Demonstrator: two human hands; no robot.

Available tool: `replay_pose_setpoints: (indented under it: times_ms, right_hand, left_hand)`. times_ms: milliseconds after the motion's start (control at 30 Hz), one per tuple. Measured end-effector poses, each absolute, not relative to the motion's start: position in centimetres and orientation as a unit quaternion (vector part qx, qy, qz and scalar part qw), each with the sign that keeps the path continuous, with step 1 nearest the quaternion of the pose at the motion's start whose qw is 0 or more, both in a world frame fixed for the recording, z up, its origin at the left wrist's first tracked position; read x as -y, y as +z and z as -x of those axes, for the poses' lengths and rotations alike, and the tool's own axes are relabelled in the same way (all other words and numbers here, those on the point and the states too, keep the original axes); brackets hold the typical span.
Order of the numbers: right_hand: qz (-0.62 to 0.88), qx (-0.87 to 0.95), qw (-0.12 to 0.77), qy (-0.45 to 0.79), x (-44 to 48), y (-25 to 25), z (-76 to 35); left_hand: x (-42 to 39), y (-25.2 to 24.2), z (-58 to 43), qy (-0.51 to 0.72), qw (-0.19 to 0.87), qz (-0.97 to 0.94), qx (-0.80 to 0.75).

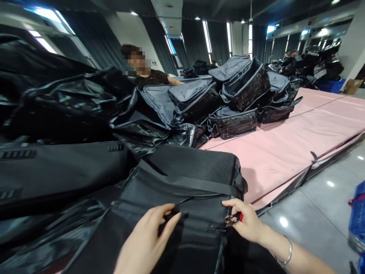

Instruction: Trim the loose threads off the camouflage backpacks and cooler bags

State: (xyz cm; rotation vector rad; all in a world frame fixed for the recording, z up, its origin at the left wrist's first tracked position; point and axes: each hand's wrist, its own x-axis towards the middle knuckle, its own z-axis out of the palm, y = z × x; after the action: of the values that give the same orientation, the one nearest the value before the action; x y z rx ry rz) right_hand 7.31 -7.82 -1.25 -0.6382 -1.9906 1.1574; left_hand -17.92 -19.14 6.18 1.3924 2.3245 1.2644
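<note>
A black backpack [171, 190] lies in front of me, with a mesh-covered panel [196, 163] on its far part and a black band across it. Over the near fabric, my left hand [151, 236] is closed, thumb and fingers pinched on a dark piece of the bag that blurs into the cloth. At the bag's right edge, my right hand [246, 220] has its fingers curled round a small dark tool with a red part [241, 217]; its exact kind is hard to make out. The index finger of that hand touches the fabric near a short zipper [216, 228].
Open black bags with grey lining [242, 83] are heaped beyond the backpack. More black bags [57, 102] pile up at left. A pink-covered table [302, 121] runs to the right. Another person [151, 76] is behind the heap. A blue crate [357, 217] stands at right.
</note>
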Motion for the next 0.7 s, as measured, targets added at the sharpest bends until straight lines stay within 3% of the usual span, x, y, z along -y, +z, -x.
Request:
replay_pose_setpoints:
  times_ms: [167,233,400,533,633,700]
  right_hand:
    - [0.309,0.735,0.405,0.447,4.9,-0.9,-8.4]
    - [0.331,0.714,0.422,0.45,3.9,-1.2,-8.6]
    - [0.347,0.648,0.445,0.511,2.9,-1.4,-8.2]
    - [0.354,0.615,0.461,0.534,2.7,-1.3,-9.0]
    - [0.36,0.649,0.398,0.54,3.7,-1.1,-9.9]
    - [0.339,0.676,0.341,0.558,5.2,-0.8,-10.5]
  left_hand:
    - [13.5,8.9,13.1,0.102,-0.024,-0.581,-0.807]
    - [13.1,9.0,11.7,0.04,-0.048,-0.583,-0.81]
    - [13.3,7.1,6.5,0.11,-0.063,-0.682,-0.72]
    - [14.0,6.1,5.1,0.23,-0.005,-0.72,-0.655]
    - [14.7,5.9,6.2,0.289,0.017,-0.714,-0.637]
    - [15.1,5.9,6.7,0.308,-0.031,-0.698,-0.646]
